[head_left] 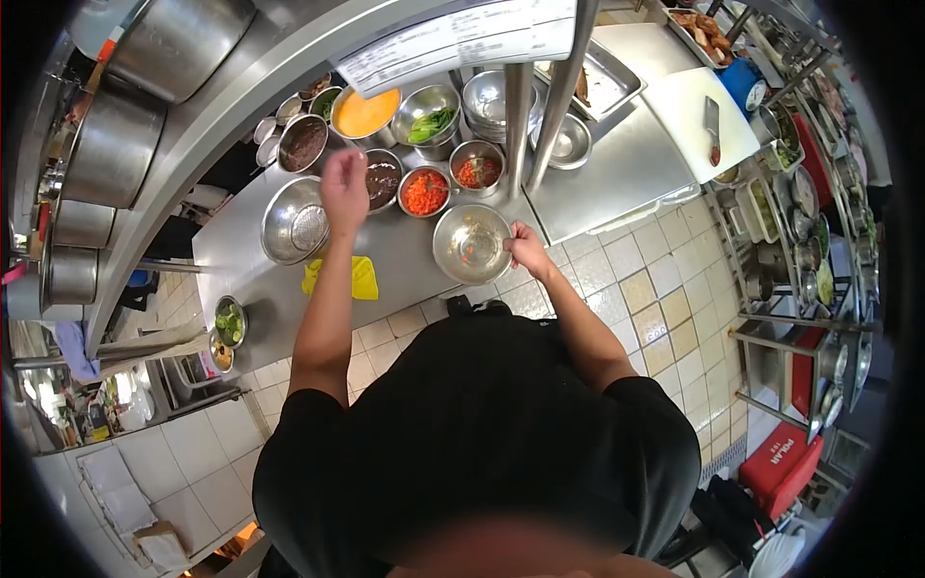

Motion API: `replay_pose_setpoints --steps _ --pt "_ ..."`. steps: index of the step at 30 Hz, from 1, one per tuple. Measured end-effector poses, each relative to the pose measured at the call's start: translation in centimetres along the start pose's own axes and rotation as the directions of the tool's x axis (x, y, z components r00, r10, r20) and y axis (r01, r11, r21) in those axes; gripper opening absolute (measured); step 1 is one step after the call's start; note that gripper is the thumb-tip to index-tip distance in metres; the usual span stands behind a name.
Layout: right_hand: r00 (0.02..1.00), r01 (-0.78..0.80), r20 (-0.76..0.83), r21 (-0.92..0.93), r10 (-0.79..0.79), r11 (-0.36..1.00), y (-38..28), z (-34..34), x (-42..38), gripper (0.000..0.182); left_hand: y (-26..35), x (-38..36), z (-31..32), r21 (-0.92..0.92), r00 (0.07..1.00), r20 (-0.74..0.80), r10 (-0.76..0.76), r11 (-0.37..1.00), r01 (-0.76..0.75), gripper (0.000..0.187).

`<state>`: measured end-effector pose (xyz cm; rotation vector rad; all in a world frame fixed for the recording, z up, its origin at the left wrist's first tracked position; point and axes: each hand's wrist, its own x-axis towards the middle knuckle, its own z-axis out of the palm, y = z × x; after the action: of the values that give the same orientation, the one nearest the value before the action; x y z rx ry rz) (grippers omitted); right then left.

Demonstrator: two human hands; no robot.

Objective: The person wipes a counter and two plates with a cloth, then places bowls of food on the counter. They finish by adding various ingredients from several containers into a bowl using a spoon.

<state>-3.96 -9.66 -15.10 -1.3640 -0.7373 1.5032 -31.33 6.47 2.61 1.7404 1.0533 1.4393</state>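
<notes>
My right hand [527,247] grips the rim of a metal bowl [461,258] with a few orange-red bits inside. My left hand [345,191] is raised between a metal strainer bowl [282,222] and a bowl of dark sauce [383,179]. Its fingers are curled together, and what they hold, if anything, is too small to make out. Beside the held bowl stand a bowl of chopped red pieces [424,192] and another bowl of red pieces [477,172]. Behind them are a pot of orange liquid [366,118] and a bowl of green leaves [429,120].
On the steel counter [405,265] lies a yellow cloth [352,277]. A knife [712,130] rests on a white cutting board [689,106] at the right. Two metal posts rise from the counter. Large pots stand on the upper left shelf. A loaded rack is at the right.
</notes>
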Motion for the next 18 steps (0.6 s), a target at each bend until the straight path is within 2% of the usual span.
replay_pose_setpoints --steps 1,4,7,9,11,14,17,18 --pt "1.0 -0.016 -0.021 0.002 0.016 1.0 -0.3 0.5 -0.2 0.015 -3.1 -1.0 -0.6 -0.006 0.991 0.032 -0.129 0.992 0.129 0.014" --pt "0.997 -0.035 -0.069 0.009 0.036 0.999 -1.0 1.8 -0.7 0.016 -7.1 -3.2 -1.7 0.144 0.955 0.07 -0.287 0.95 0.275 0.013" --pt "0.995 -0.019 -0.099 0.022 0.021 1.0 -0.9 2.5 -0.9 0.017 -9.6 -2.6 -1.2 0.301 0.961 0.241 -0.137 0.952 0.06 0.012" --pt "0.991 -0.032 -0.132 0.02 0.035 0.999 -1.6 2.9 -1.7 0.018 -6.0 -1.4 0.9 0.442 0.894 0.424 -0.143 0.895 -0.067 0.013" --pt "0.985 -0.033 -0.167 0.017 0.036 0.999 -1.4 3.4 -1.9 0.018 -5.7 -0.7 3.5 0.438 0.848 0.516 -0.124 0.888 -0.137 0.014" --pt "0.98 -0.037 -0.196 0.01 0.038 0.999 -1.6 3.9 -2.2 0.018 -6.0 2.0 6.8 0.456 0.913 0.406 0.027 0.86 -0.228 0.016" --pt "0.981 -0.038 -0.189 -0.006 0.037 0.999 -1.9 3.9 -2.4 0.018 -8.2 7.6 8.6 0.637 0.907 0.413 -0.087 0.739 -0.22 0.022" --pt "0.983 -0.03 -0.182 -0.013 0.027 0.999 -1.7 3.7 -2.1 0.018 -8.6 9.3 9.1 0.737 0.856 0.452 -0.252 0.646 -0.2 0.025"
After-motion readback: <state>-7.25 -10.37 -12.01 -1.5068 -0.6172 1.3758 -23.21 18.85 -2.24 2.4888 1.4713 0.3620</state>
